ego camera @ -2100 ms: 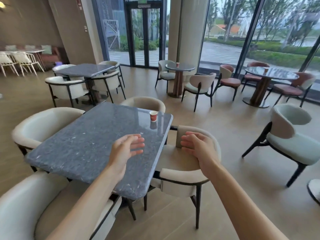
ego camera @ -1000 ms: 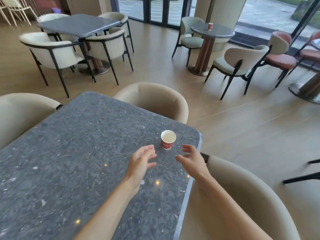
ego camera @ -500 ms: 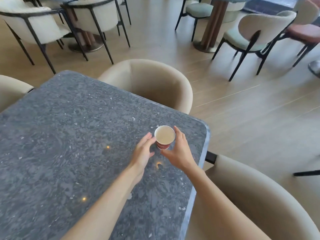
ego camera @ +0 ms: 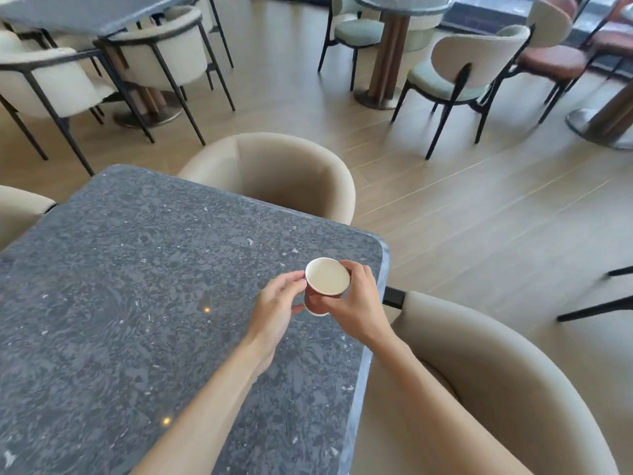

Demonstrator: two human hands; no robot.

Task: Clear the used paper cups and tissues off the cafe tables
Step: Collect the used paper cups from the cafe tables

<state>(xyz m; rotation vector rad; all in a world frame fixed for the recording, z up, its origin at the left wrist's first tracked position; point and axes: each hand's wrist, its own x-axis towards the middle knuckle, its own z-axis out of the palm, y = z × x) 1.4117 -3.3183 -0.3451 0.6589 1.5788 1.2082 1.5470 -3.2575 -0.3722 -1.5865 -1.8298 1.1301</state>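
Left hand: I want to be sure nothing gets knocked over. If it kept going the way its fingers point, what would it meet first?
The left hand already touches the paper cup its fingers point at, with the right hand gripping the far side.

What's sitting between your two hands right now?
In the head view, the red paper cup, open end up, sits between the left hand and right hand, over the grey table. Both hands' fingers are on its sides.
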